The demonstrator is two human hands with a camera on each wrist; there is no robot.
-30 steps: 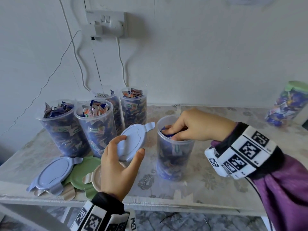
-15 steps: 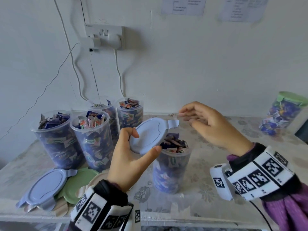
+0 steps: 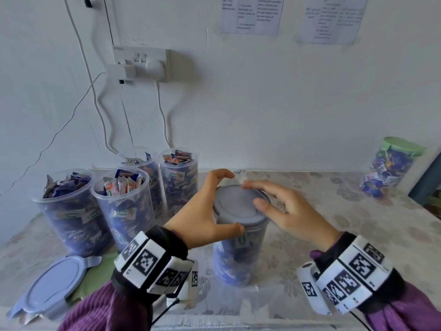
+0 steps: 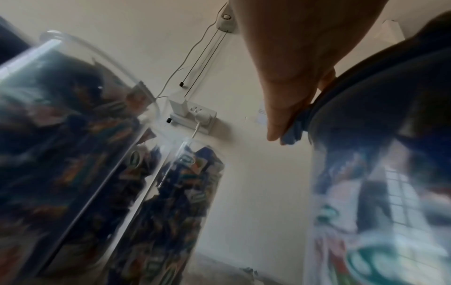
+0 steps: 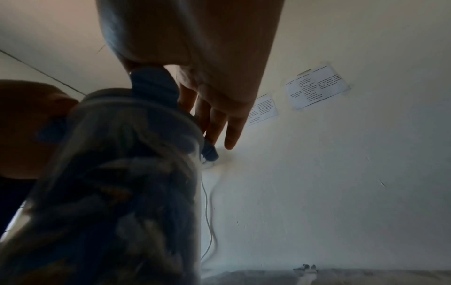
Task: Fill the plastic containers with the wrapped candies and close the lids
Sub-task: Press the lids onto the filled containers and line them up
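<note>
Round grey-blue plastic lid, tilted off the rim half a second ago, now sits atop the candy-filled clear plastic container mid-table; left hand grips its edge, right hand presses flat-fingered: sealing imminent.

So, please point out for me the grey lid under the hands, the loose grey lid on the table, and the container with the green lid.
grey lid (image 3: 235, 206), head view, flat top.
loose grey lid (image 3: 53, 284), head view, centre.
green-lidded container (image 3: 387, 172), head view, clear wall.
</note>
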